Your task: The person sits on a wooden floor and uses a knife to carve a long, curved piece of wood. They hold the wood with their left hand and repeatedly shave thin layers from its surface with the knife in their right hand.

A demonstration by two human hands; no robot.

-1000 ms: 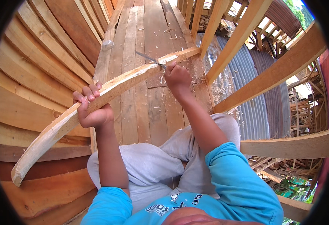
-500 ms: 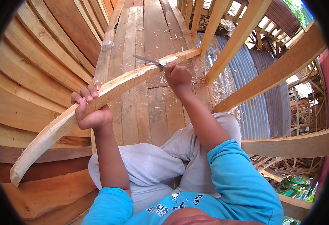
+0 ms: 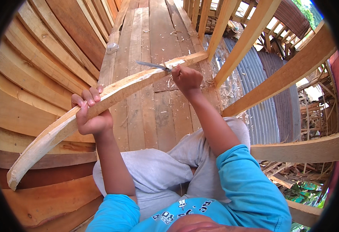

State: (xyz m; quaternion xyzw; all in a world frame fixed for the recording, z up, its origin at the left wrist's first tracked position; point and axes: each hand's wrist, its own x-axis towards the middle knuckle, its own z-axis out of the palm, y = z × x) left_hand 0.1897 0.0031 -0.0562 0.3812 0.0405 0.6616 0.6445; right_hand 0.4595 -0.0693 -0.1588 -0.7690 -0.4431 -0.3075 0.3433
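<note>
A long pale piece of timber (image 3: 134, 86) slants across in front of me, its near left end (image 3: 17, 176) raised by the plank wall and its far end by the right-hand posts. My left hand (image 3: 90, 112) is closed round the timber left of its middle, fingers over the top. In my right hand (image 3: 187, 79) is a knife, closed in a fist round its handle, which the fingers hide. The narrow grey knife blade (image 3: 153, 65) points left and lies across the timber's upper edge. Whitish freshly cut patches show on the wood beside the blade.
Wood shavings lie scattered on the plank floor (image 3: 138, 127). A small clear container (image 3: 112, 48) stands by the left plank wall (image 3: 34, 77). Upright wooden posts (image 3: 250, 36) line the right side, with corrugated metal sheets (image 3: 262, 92) beyond. My crossed legs (image 3: 150, 166) are close below.
The timber's near left end has shifted slightly left and up. My right hand has moved a little right and down, the knife still against the wood.
</note>
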